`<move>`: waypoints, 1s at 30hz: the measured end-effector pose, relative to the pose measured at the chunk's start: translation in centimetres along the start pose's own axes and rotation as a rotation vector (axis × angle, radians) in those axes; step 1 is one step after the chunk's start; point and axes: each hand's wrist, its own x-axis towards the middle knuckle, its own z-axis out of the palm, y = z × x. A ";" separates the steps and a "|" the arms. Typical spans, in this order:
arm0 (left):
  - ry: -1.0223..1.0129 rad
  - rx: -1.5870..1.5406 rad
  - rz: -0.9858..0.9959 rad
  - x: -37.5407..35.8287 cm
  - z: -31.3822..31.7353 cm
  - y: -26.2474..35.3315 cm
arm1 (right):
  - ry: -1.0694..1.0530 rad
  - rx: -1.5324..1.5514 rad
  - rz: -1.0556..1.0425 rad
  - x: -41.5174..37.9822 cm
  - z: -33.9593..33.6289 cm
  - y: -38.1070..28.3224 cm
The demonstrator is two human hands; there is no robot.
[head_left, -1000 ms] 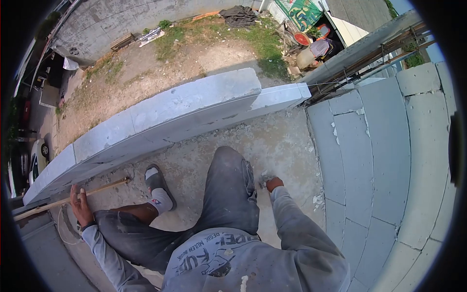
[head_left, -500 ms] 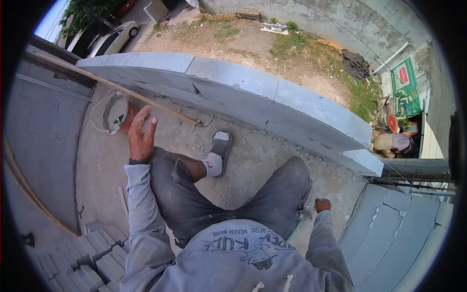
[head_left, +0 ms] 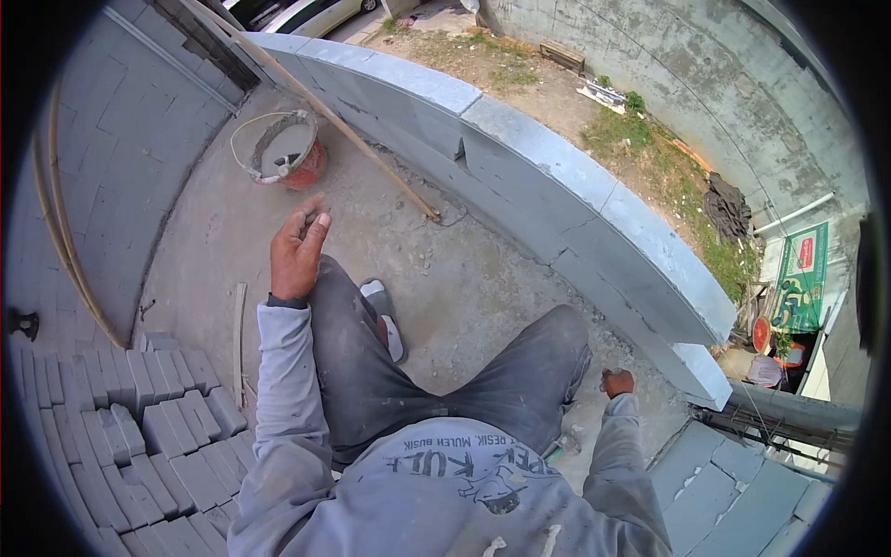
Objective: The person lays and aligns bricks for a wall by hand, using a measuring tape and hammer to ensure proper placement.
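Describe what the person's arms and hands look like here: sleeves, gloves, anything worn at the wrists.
Both arms wear long light grey sleeves that reach the wrists, creased and dusty. The left hand is bare, no glove, with a dark band at the wrist where the cuff ends. The right hand is also bare; no band shows there.

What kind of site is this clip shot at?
Most likely a building site on an upper level, mid-blockwork: a low grey block wall with open ground below, a stack of grey blocks, and a red bucket of grey mortar.
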 end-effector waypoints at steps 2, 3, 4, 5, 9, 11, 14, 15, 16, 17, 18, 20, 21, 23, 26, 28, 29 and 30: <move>-0.108 0.012 0.027 1.1 2.0 0.9 | 0.000 0.091 0.037 -1.7 0.4 -0.1; -0.154 0.060 0.069 1.5 3.2 1.3 | -0.004 0.131 0.052 -2.8 0.6 0.4; -0.201 0.110 0.102 1.7 4.6 1.4 | 0.002 0.156 0.082 -2.6 1.3 2.7; -0.271 0.148 0.170 1.9 6.1 0.9 | 0.001 0.171 0.116 -2.5 1.9 5.1; -0.571 0.141 0.227 0.8 10.4 0.3 | -0.040 0.316 0.313 -6.6 1.0 7.5; -0.688 0.164 0.315 0.2 12.0 -1.5 | -0.015 0.305 0.369 -7.8 0.7 8.3; -0.778 0.188 0.333 -0.3 12.0 -4.0 | 0.050 0.207 0.381 -9.4 -0.6 5.7; -0.818 0.177 0.336 -0.4 12.0 -4.8 | 0.061 0.213 0.371 -8.8 -1.1 6.1; -0.815 0.156 0.333 -0.4 11.8 -5.4 | 0.076 0.199 0.371 -8.8 -1.7 5.1; -0.844 0.229 0.279 -0.4 11.3 -6.2 | 0.098 0.201 0.331 -8.3 -2.1 3.8; -0.872 0.301 0.221 -0.3 10.9 -6.9 | 0.117 0.200 0.289 -7.9 -2.5 2.3; -0.861 0.257 0.211 0.0 10.3 -7.6 | 0.151 0.134 0.239 -6.9 -3.0 -0.8; -0.856 0.233 0.215 0.4 10.0 -7.7 | 0.153 0.087 0.213 -6.6 -3.1 -2.9; -0.858 0.204 0.235 1.3 8.9 -7.5 | 0.182 0.037 0.194 -6.3 -2.8 -8.4; -0.890 0.141 0.189 2.5 7.3 -8.2 | 0.203 -0.185 0.141 -9.4 -1.8 -16.3; -0.885 0.139 0.123 3.7 4.9 -9.0 | 0.138 -0.206 0.163 -10.7 -0.9 -18.7; -0.847 0.113 0.049 3.5 4.5 -10.5 | 0.120 -0.242 0.138 -12.0 -0.8 -19.3; -0.801 0.094 -0.002 4.0 4.1 -12.0 | 0.112 -0.261 0.102 -13.1 -0.8 -20.0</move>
